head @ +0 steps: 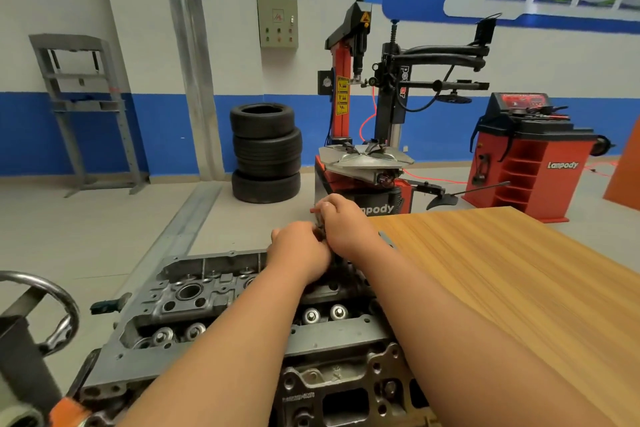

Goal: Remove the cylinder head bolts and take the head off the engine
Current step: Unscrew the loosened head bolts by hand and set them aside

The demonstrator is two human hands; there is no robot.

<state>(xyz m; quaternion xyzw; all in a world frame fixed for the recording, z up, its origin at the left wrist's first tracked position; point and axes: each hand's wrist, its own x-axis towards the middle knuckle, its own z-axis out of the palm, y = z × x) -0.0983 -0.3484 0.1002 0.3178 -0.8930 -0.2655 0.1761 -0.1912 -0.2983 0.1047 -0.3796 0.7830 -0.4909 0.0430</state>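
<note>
Tool (319, 222) mostly hidden betw. hands, only red tip + dark shaft show; L hand (299, 248) & R hand (346, 224) fingers curled round it at far end of cyl. head (194, 298), table (502, 270) edge close on R, open floor (86, 218) on L.

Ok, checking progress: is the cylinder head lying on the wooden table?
No: the cylinder head sits atop the engine beside the table, left hand and right hand at its far end.

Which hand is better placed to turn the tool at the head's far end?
Probably the right. The right hand grips the tool at its upper end; the left hand holds it lower, close to the cylinder head, so it is better suited to steadying.
</note>
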